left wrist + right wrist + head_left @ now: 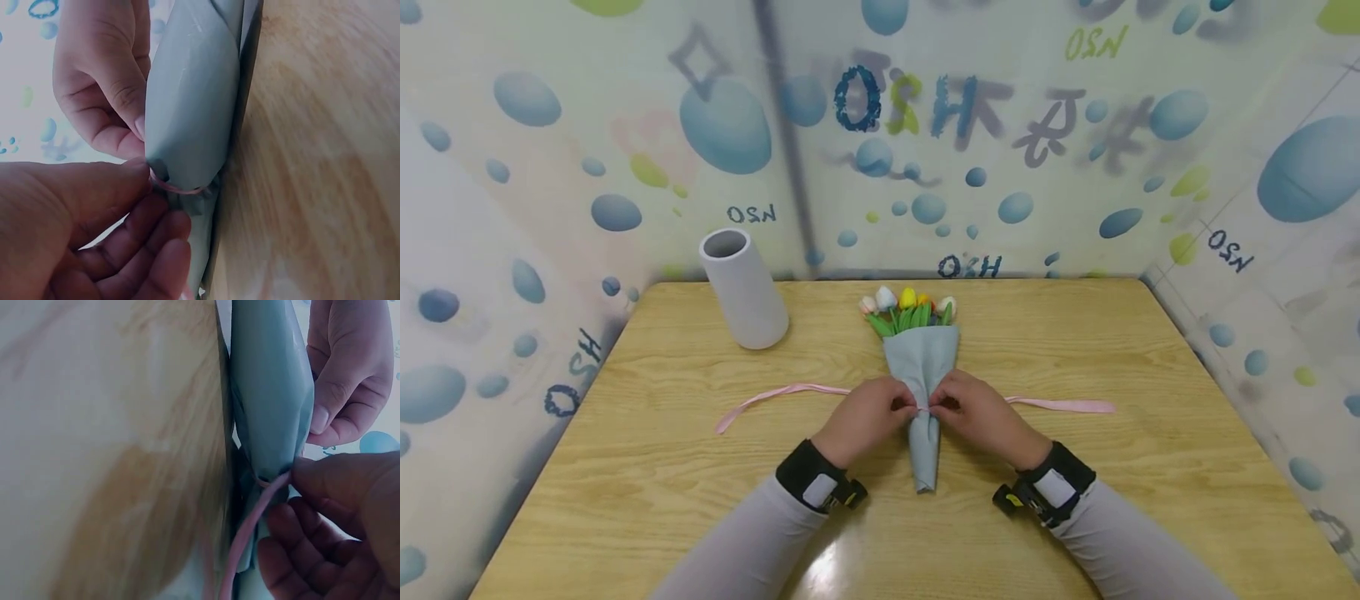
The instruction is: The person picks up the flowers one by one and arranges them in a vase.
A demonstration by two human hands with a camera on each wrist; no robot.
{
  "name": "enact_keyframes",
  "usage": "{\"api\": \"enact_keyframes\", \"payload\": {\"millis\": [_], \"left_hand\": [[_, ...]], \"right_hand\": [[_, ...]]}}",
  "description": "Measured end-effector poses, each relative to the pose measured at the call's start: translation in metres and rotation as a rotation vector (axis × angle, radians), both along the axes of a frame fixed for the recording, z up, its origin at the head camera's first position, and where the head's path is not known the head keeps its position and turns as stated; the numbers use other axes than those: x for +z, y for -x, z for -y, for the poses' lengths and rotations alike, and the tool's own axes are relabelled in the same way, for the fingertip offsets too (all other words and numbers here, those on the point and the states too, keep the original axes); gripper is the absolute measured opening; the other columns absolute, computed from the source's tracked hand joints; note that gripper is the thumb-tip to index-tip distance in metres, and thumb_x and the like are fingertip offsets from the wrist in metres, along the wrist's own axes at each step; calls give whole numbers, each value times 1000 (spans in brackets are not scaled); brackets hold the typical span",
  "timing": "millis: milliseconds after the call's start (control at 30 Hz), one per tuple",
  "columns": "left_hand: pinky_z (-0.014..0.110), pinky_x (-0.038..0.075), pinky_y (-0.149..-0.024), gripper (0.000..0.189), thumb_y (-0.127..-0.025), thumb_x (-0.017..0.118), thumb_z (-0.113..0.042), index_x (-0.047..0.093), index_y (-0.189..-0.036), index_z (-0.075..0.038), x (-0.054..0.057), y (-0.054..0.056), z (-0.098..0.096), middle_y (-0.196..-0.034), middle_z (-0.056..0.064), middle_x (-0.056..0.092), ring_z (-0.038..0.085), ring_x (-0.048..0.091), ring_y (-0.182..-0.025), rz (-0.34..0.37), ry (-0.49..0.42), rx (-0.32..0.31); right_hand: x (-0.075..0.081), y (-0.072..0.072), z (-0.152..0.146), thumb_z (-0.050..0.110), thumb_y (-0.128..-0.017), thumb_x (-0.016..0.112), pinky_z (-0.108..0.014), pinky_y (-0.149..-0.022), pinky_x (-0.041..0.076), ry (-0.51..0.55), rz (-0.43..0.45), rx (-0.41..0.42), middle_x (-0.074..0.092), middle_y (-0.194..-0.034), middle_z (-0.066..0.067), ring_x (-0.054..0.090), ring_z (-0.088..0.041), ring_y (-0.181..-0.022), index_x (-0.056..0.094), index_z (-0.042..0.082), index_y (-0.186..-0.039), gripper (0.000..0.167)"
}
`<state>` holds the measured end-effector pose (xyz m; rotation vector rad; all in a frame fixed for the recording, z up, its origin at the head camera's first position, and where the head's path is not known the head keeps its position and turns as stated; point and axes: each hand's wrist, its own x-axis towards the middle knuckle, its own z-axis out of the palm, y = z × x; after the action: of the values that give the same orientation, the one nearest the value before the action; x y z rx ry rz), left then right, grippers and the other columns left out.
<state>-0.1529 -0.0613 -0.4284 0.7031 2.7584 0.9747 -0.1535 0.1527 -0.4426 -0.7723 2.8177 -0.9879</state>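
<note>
A bouquet of tulips [907,300] in pale blue-grey wrapping paper [922,350] lies on the table, blooms pointing away from me. Pink ribbon [249,524] circles the wrapping at its narrow waist and cinches the paper there. With thumb and finger my left hand [867,417] pinches the ribbon at the left of the waist. My right hand [988,415] pinches it on the other side, the two hands' fingertips close together over the paper. One ribbon tail [767,395] trails out to the left, another tail [1067,405] to the right.
A white vase [745,292] stands upright at the back left of the wooden table [1150,500]. Behind the table rises a wall covering [1045,167] patterned with blue and green spots. Each wrist wears a black strap with a small camera.
</note>
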Motion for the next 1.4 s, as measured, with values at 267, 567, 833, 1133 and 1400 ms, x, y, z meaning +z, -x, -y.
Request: {"api": "enact_keyframes", "payload": {"millis": [267, 567, 833, 1133, 1400], "left_hand": [[28, 52, -75, 7, -97, 72, -16, 78, -95, -12, -1, -2, -7, -90, -1, 69, 10, 59, -82, -22, 45, -1], [27, 53, -71, 9, -96, 75, -17, 82, -96, -11, 0, -6, -14, -85, -1, 69, 12, 64, -79, -182, 158, -33], [28, 52, -66, 7, -93, 76, -14, 80, -88, -11, 0, -8, -16, -80, 0, 66, 14, 62, -74, -246, 190, -13], [25, 45, -61, 10, -87, 77, -14, 72, -78, -13, -1, -6, -10, -74, -4, 57, 10, 52, -68, -216, 190, 9], [25, 39, -54, 22, -83, 77, -15, 60, -69, -18, -8, -4, 3, -69, -6, 51, 10, 46, -61, -141, 196, 26]], "right_hand": [[-4, 3, -2, 10, -95, 75, -25, -76, 51, -54, -26, 44, 59, -93, 2, 54, -9, -86, 70, 11, -93, 5], [-2, 3, 1, 8, -92, 70, -22, -69, 44, -67, -76, 75, 53, -89, 3, 50, -9, -81, 62, 14, -87, 11], [0, 0, 3, 7, -92, 69, -22, -72, 46, -25, -86, 81, 54, -90, 3, 51, -9, -83, 62, 15, -88, 12], [1, 1, 1, 8, -92, 68, -24, -74, 46, -12, -11, 56, 54, -92, 3, 51, -10, -85, 62, 16, -90, 10], [3, 2, -8, 9, -89, 71, -23, -68, 43, -48, 17, 4, 52, -86, 5, 50, -10, -79, 61, 18, -85, 14]]}}
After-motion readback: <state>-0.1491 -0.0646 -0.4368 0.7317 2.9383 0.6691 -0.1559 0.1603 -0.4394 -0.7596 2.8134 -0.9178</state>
